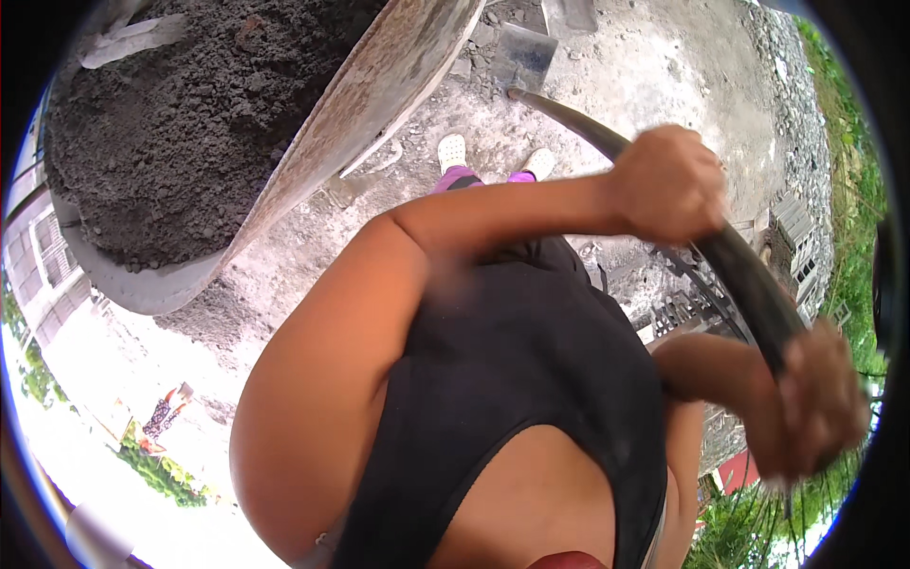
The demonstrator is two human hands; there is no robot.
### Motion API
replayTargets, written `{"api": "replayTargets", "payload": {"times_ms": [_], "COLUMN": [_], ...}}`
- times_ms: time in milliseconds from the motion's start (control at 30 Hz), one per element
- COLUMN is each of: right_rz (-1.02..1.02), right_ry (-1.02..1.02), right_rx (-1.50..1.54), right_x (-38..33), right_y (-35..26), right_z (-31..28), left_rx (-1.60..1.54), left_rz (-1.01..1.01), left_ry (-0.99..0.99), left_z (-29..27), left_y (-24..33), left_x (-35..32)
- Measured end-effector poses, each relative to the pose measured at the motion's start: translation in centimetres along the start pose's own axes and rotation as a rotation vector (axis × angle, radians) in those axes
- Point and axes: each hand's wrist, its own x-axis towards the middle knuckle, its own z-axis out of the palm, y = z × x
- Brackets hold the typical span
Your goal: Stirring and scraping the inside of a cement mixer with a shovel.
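Head view: tub [379, 90] at upper left, curved pale wall, mottled on its near side. Holds a broad bed of dark grey, crumbly mix [180, 161], uneven on top, lumps at the lower edge. Pale strip [133, 40] on the mix near the upper left rim.

Shovel [754, 289] slants across the right half: grip end at lower right, blade [523, 59] at upper centre by the ground beside the tub; load on it, if any, cannot be told.

Left arm crosses the chest, elbow bent; left hand [668, 185] wrapped round the mid-handle, fingers closed. Right elbow bent, right hand [810, 408] lower, blurred, fingers curled about the handle near its end.
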Motion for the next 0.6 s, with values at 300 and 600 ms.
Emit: {"api": "replayTargets", "payload": {"times_ms": [300,600], "right_rz": [1.153,0.203], "right_ry": [-0.155,-0.149], "right_rx": [0.511,0.31], "right_x": [-19.8,-0.5], "right_y": [-5.0,3.5], "right_z": [11.7,0.3], "left_rx": [-0.047,-0.035], "left_rz": [-0.688,-0.04], "left_ry": [-0.199,-0.099], "left_z": [0.9,1.5], "left_y": [-18.7,-1.9], "left_x": [-12.9,1.3]}}
